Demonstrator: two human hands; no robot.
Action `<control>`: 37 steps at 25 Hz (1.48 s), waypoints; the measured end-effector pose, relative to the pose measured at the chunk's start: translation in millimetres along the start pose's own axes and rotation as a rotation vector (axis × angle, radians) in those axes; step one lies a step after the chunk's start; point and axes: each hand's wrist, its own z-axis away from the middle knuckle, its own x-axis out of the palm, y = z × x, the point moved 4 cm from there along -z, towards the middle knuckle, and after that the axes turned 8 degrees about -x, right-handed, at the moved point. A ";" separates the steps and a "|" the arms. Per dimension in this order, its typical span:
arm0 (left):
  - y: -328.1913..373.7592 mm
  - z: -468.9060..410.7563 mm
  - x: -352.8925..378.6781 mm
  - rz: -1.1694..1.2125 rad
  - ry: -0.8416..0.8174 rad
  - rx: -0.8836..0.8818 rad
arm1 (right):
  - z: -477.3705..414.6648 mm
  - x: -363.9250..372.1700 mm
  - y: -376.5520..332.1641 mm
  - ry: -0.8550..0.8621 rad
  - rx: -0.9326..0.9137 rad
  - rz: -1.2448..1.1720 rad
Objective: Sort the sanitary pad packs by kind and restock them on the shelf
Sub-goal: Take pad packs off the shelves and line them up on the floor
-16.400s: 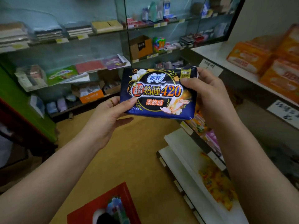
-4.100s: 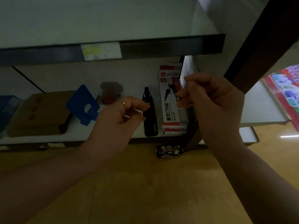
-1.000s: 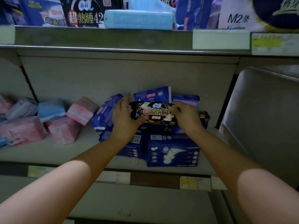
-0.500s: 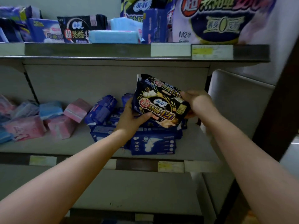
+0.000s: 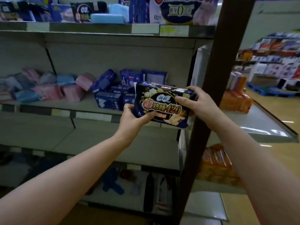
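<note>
Dark pad pack (image 5: 162, 103) clamped between grips, left grip (image 5: 131, 118) at lower-left, right grip (image 5: 197, 103) at upper-right

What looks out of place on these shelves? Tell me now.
The middle shelf is untidy: pink packs and blue packs lie tilted and heaped rather than in rows. The dark pack marked 420, held by the left hand and right hand, is off the shelf; a similar pack sits on the top shelf.

Head camera faces the shelf (image 5: 90, 108) closely, angled downward.
</note>
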 end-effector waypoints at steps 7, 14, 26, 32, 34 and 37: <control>-28.3 61.2 7.0 -0.078 -0.108 -0.155 | 58.5 -6.0 18.7 -0.083 0.086 -0.015; -89.0 69.7 1.6 -0.137 -0.129 -0.307 | 76.5 19.1 69.3 -0.192 0.232 0.032; -238.5 47.8 -20.0 -0.321 -0.204 -0.547 | 105.2 110.3 210.6 -0.223 0.462 0.040; -340.0 39.7 -0.2 -0.337 -0.274 -0.586 | 132.2 147.1 314.6 -0.257 0.579 0.063; -381.1 36.9 8.3 -0.358 -0.300 -0.590 | 143.7 157.6 353.1 -0.268 0.603 0.068; -450.6 42.9 23.1 -0.305 -0.332 -0.626 | 166.8 173.9 415.3 -0.326 0.632 0.165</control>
